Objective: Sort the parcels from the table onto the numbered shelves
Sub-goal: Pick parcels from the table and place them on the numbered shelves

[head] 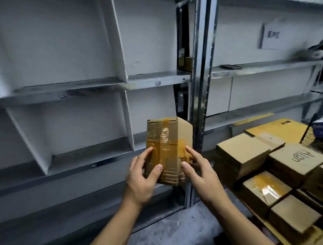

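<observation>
I hold a small cardboard parcel [168,140], wrapped in yellow-brown tape, upright in front of the grey metal shelves [95,159]. My left hand [143,177] grips its lower left side and my right hand [198,169] grips its lower right side. The parcel hangs level with the lower shelf row, just left of the metal upright post [201,82]. Small number tags [63,95] sit on the shelf edges; their digits are too blurred to read. Several more cardboard parcels [271,163] lie stacked at the lower right.
White dividers [125,113] split the left shelves into bays. A second shelf unit stands at the right with a paper sign [273,35] and a dark flat object [230,66]. A wire basket [320,132] sits behind the parcel stack. Grey concrete floor lies below.
</observation>
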